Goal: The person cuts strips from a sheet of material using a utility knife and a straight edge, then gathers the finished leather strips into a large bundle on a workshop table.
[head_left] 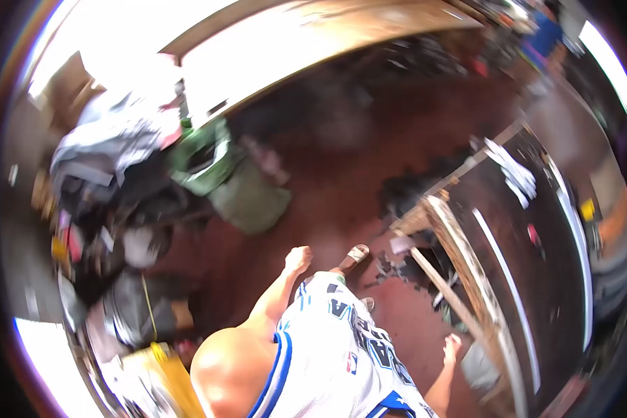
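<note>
My left hand [298, 259] is closed in a loose fist, held out in front of my body over the red-brown floor, with nothing visible in it. Lower and to the right, my right hand [453, 347] hangs beside the wooden-edged table [467, 261]; its fingers look curled, and no object shows in them. Neither hand touches anything. Between the hands are my white and blue jersey [334, 334] and a sandalled foot [357, 253]. The picture is smeared by motion.
A green sack [254, 198] stands left of centre, near piled cloth [111, 139]. A large pale-topped table [258, 52] spans the top. Dark scraps [393, 268] lie on the floor by the right-hand table. Another person [542, 38] is at the far upper right.
</note>
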Tool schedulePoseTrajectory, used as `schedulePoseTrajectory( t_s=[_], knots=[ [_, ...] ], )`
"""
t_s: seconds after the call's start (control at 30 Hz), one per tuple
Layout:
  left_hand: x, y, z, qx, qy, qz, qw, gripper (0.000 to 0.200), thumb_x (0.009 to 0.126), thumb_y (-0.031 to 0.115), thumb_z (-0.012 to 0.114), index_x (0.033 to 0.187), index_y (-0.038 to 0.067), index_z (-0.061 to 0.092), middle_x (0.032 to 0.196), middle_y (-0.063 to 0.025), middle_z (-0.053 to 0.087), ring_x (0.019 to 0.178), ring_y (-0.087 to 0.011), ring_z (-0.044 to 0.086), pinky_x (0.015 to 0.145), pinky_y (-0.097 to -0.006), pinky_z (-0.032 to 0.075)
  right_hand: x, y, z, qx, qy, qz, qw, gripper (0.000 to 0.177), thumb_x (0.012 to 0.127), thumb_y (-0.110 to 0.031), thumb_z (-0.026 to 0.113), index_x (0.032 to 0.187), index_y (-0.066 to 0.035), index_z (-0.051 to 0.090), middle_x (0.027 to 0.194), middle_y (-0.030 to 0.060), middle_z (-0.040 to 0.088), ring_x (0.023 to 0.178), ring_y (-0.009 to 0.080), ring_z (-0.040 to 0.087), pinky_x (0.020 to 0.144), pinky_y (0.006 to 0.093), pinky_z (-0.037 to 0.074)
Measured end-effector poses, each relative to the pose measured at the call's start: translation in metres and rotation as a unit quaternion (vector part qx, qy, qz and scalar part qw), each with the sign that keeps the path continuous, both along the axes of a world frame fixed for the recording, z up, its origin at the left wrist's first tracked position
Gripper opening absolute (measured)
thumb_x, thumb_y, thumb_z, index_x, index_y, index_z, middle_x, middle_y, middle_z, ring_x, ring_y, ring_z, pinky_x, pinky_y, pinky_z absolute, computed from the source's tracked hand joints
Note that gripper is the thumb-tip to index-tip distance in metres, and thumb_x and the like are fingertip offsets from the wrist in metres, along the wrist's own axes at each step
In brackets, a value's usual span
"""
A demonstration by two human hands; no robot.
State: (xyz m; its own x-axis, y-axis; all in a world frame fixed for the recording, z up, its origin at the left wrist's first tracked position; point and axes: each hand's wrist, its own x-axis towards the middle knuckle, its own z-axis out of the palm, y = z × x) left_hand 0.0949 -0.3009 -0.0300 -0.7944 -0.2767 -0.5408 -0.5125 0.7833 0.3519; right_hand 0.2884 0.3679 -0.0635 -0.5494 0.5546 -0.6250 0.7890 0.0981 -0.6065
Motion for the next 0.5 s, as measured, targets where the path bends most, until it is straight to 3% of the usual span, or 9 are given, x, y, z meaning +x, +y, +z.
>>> schedulePoseTrajectory(
  t_s=[0.03, 0.1, 0.17, 0.23, 0.33, 0.4, 0.47, 0.5],
  knots=[
    [0.015, -0.005, 0.007, 0.033, -0.011, 0.018, 0.999, 0.024, 0.089, 0.029, 0.061, 0.099, 0.010, 0.071, 0.099, -0.0158, 0.071, 0.096, -0.0341, 0.068, 0.085, -0.0429, 0.053, -0.022, 0.017, 0.011, -0.001, -0.034, 0.059, 0.998, 0.029, 0.093, -0.026, 0.063, 0.120, -0.015, 0.059, 0.096, -0.0020, 0.063, 0.077, 0.0093, 0.054, 0.062, 0.0303, 0.047],
    [0.053, -0.018, 0.017, 0.052, 0.044, 0.102, 0.992, 0.031, 0.091, 0.034, 0.061, 0.107, 0.009, 0.070, 0.103, -0.0160, 0.071, 0.099, -0.0336, 0.067, 0.088, -0.0416, 0.053, -0.058, 0.019, 0.014, -0.013, -0.069, 0.119, 0.990, 0.050, 0.098, -0.044, 0.055, 0.135, -0.011, 0.049, 0.116, 0.0114, 0.064, 0.106, 0.0261, 0.058, 0.084, 0.0485, 0.050],
    [0.086, -0.036, 0.019, 0.066, 0.099, 0.165, 0.979, 0.038, 0.092, 0.038, 0.061, 0.114, 0.009, 0.068, 0.107, -0.0163, 0.071, 0.103, -0.0331, 0.067, 0.090, -0.0403, 0.052, -0.093, -0.011, 0.003, -0.061, -0.101, 0.122, 0.986, 0.059, 0.097, -0.050, 0.053, 0.140, -0.009, 0.046, 0.128, 0.0156, 0.061, 0.116, 0.0329, 0.056, 0.088, 0.0508, 0.049],
    [0.118, -0.053, 0.011, 0.066, 0.115, 0.260, 0.956, 0.048, 0.093, 0.044, 0.059, 0.122, 0.006, 0.064, 0.114, -0.0179, 0.069, 0.110, -0.0322, 0.065, 0.095, -0.0394, 0.050, -0.129, -0.068, -0.014, -0.113, -0.104, 0.195, 0.969, 0.065, 0.097, -0.054, 0.052, 0.143, -0.009, 0.044, 0.133, 0.0164, 0.059, 0.120, 0.0337, 0.055, 0.088, 0.0485, 0.049],
    [0.158, -0.070, -0.024, 0.107, 0.087, 0.376, 0.916, 0.051, 0.093, 0.045, 0.060, 0.122, 0.004, 0.063, 0.119, -0.0197, 0.067, 0.113, -0.0320, 0.063, 0.096, -0.0400, 0.050, -0.181, -0.211, -0.021, -0.126, -0.094, 0.337, 0.928, 0.062, 0.098, -0.053, 0.051, 0.140, -0.009, 0.049, 0.134, 0.0136, 0.059, 0.120, 0.0297, 0.056, 0.088, 0.0437, 0.049],
    [0.161, -0.074, -0.027, 0.133, 0.066, 0.381, 0.913, 0.053, 0.092, 0.046, 0.060, 0.126, 0.005, 0.061, 0.121, -0.0187, 0.065, 0.116, -0.0314, 0.061, 0.098, -0.0393, 0.048, -0.207, -0.327, 0.006, -0.180, -0.083, 0.412, 0.889, 0.070, 0.097, -0.058, 0.048, 0.143, -0.006, 0.045, 0.140, 0.0148, 0.054, 0.128, 0.0306, 0.051, 0.099, 0.0443, 0.045],
    [0.147, -0.074, 0.017, 0.142, 0.124, 0.348, 0.918, 0.052, 0.092, 0.045, 0.060, 0.126, 0.005, 0.061, 0.127, -0.0189, 0.062, 0.121, -0.0318, 0.058, 0.100, -0.0396, 0.047, -0.217, -0.438, 0.040, -0.252, -0.046, 0.465, 0.847, 0.083, 0.095, -0.065, 0.044, 0.145, 0.001, 0.039, 0.145, 0.0203, 0.047, 0.134, 0.0359, 0.045, 0.108, 0.0484, 0.038],
    [0.135, -0.073, 0.044, 0.127, 0.173, 0.328, 0.920, 0.051, 0.093, 0.044, 0.060, 0.125, 0.005, 0.062, 0.129, -0.0191, 0.060, 0.123, -0.0322, 0.056, 0.101, -0.0399, 0.046, -0.219, -0.488, 0.051, -0.299, -0.042, 0.465, 0.832, 0.078, 0.097, -0.062, 0.041, 0.145, 0.000, 0.040, 0.146, 0.0203, 0.046, 0.136, 0.0354, 0.044, 0.110, 0.0497, 0.037]
  ],
)
